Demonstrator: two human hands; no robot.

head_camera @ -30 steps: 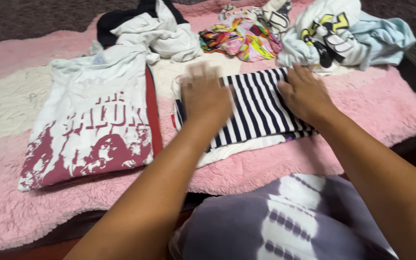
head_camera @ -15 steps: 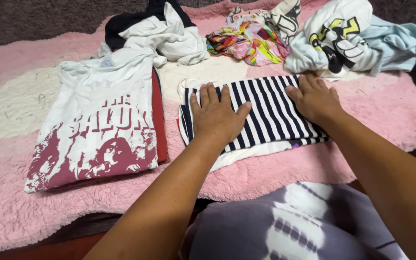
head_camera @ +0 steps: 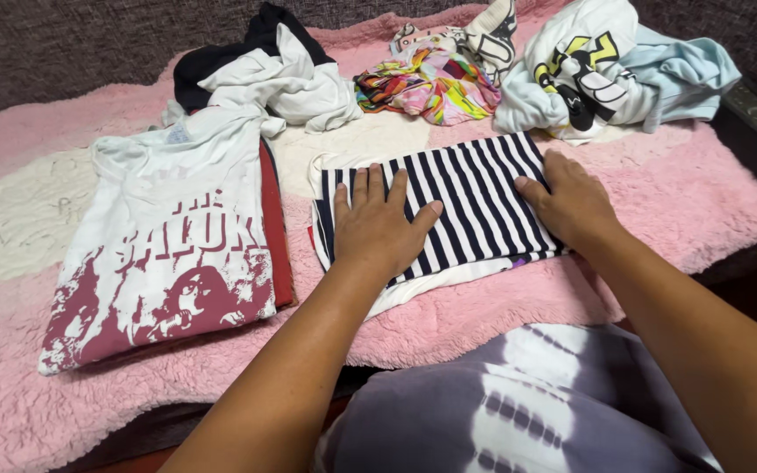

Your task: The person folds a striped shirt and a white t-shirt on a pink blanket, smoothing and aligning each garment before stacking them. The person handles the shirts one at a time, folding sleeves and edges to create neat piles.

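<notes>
Nearest the camera, at 6 o'clock, lies the person's grey-and-white tie-dyed fabric lap (head_camera: 519, 412). Beyond it, the left hand (head_camera: 377, 229) and right hand (head_camera: 573, 203) rest flat, fingers spread and gripping nothing, on the folded navy-and-white striped cotton garment (head_camera: 470, 206), which lies at frame centre on the fluffy pink-and-cream rug (head_camera: 659, 219). The garment appears light, soft and limp; it is best gripped along its folded edges at 3 and 9 o'clock. At 9 o'clock lies a folded white T-shirt with maroon print (head_camera: 168, 241). At 12 o'clock sit crumpled clothes: black-and-white (head_camera: 265, 70), multicoloured (head_camera: 427, 88) and pale blue (head_camera: 606, 66).
</notes>
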